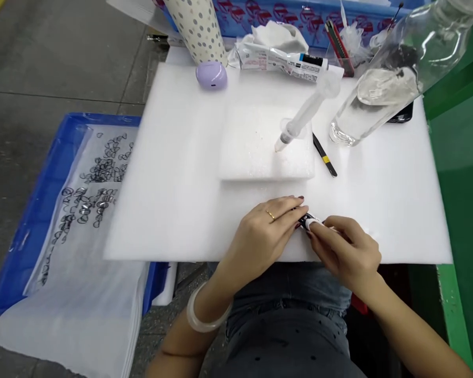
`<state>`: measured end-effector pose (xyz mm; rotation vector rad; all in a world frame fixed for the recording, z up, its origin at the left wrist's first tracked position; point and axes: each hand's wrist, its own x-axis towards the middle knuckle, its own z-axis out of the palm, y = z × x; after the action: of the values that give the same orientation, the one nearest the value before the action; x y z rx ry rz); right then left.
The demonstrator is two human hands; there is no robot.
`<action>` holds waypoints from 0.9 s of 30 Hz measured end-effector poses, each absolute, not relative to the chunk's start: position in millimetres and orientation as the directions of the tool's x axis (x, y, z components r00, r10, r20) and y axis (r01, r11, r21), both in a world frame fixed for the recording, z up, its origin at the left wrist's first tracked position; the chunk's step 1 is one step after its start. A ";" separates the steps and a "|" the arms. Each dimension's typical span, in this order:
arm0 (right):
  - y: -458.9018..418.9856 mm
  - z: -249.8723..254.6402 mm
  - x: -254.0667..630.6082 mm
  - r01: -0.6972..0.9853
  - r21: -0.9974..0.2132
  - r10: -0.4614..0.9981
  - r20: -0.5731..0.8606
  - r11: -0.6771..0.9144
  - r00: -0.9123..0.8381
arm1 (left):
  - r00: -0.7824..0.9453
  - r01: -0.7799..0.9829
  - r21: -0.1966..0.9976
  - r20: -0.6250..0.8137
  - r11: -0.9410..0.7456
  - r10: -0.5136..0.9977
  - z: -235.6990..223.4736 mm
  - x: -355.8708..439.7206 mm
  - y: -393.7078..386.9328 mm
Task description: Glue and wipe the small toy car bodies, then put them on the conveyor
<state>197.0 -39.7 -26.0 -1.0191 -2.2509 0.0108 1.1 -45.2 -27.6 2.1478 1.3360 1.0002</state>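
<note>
My left hand (262,233) is closed, its fingers pressed together on a small dark glossy piece (304,218) near the front edge of the white foam sheet (173,173). My right hand (349,252) pinches a small white cloth-like piece (312,222) against that dark piece. The fingers hide most of both, so their exact kind I cannot tell. Beyond the hands, a syringe (305,113) stands tilted with its dark tip on a raised white foam block (252,152). Black tweezers (325,155) with a yellow band lie to the right of the block.
A glass bottle (394,79) of clear liquid stands at the right. Toward the back are a purple case (212,75), a dotted cup (199,31), a white tube (279,59) and a red cutter (339,47). At left, a blue tray (27,231) holds paper with many thin dark loops.
</note>
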 end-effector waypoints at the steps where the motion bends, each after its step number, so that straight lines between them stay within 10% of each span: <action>1: -40.8 -27.1 195.1 0.671 -0.237 0.661 0.567 0.702 -0.491 | 0.272 0.582 0.682 0.350 -0.443 0.896 -27.5 -0.1 -45.2; 15: -37.3 -9.7 221.5 0.713 -0.353 0.736 0.588 0.606 -0.335 | 0.288 0.588 0.690 0.308 -0.421 0.907 -28.1 -1.1 -38.5; 27: -35.7 -25.8 207.4 0.618 -0.235 0.631 0.532 0.750 -0.564 | 0.295 0.609 0.672 0.301 -0.421 0.907 -27.8 -0.3 -37.7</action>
<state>207.4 -35.7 -25.8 -0.9351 -2.3411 0.0284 -0.3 -37.7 -27.8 2.1369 1.3537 0.9257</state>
